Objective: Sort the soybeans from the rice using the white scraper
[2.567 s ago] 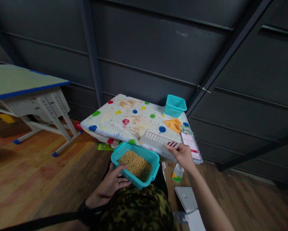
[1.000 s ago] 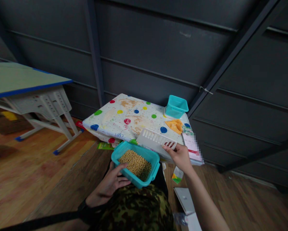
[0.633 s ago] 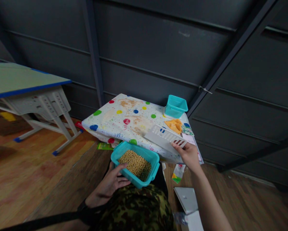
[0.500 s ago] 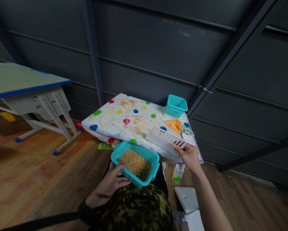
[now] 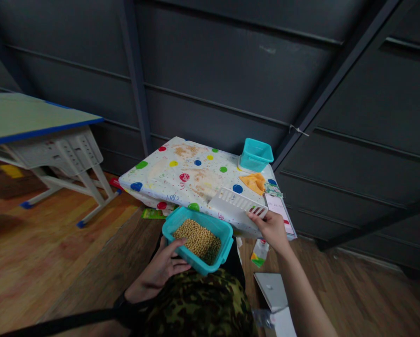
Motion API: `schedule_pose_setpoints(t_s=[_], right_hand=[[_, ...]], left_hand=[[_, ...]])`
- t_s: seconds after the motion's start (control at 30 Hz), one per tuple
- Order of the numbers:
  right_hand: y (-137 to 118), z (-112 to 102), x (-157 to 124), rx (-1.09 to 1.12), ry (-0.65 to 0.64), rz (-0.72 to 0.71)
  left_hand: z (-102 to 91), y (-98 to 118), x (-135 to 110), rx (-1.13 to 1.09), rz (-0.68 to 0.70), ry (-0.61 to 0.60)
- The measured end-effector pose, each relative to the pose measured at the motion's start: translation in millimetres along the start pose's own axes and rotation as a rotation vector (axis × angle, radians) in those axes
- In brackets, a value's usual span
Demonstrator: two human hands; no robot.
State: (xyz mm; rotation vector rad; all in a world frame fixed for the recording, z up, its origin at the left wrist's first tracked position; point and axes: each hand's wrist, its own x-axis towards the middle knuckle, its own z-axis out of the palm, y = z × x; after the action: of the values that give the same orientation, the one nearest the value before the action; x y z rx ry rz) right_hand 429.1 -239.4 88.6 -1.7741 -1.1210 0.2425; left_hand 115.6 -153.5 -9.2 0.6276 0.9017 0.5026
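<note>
My left hand grips the near left wall of a teal plastic tub, thumb over the rim, fingers underneath. Inside the tub lie pale yellow soybeans, with some green beans at the right end. Between the thumb and fingers of my right hand is a white slotted plastic tray, held by its right end. It is tilted above the table's front edge, beyond the tub. Balloon-print cloth covers the table, and patches of small tan grains lie on it.
A second teal tub stands at the table's back right corner. Before it lies an orange cloth, with a phone showing a timer nearer me. A packet and a grey-white box are below right. A desk stands left.
My right hand has moved slightly left with the slotted tray, whose tilt has changed a little. More of the phone shows now. My left hand and the tub have stayed in place.
</note>
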Motion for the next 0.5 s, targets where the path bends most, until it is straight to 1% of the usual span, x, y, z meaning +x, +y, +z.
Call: schedule_pose_setpoints(t_s=[0.1,0.2,0.3,0.37,0.5], right_hand=[[-6,3,-2,0.025,-0.029,0.0],[-6,3,-6,0.028,-0.055,-0.01],[-1,-1,-6,0.015,-0.032,-0.021],[4,-5,-3,0.009,0.029,-0.02],[15,-13,7,-0.044,0.235,-0.032]], left_hand=[[1.4,1,0,-0.009,-0.01,0.001],[3.5,3,-3,-0.012,-0.005,0.011],[4.9,5,-5,-0.017,-0.001,0.005],[4.6,5,-6,-0.014,0.002,0.006],[1.4,1,-4,-0.001,0.014,0.006]])
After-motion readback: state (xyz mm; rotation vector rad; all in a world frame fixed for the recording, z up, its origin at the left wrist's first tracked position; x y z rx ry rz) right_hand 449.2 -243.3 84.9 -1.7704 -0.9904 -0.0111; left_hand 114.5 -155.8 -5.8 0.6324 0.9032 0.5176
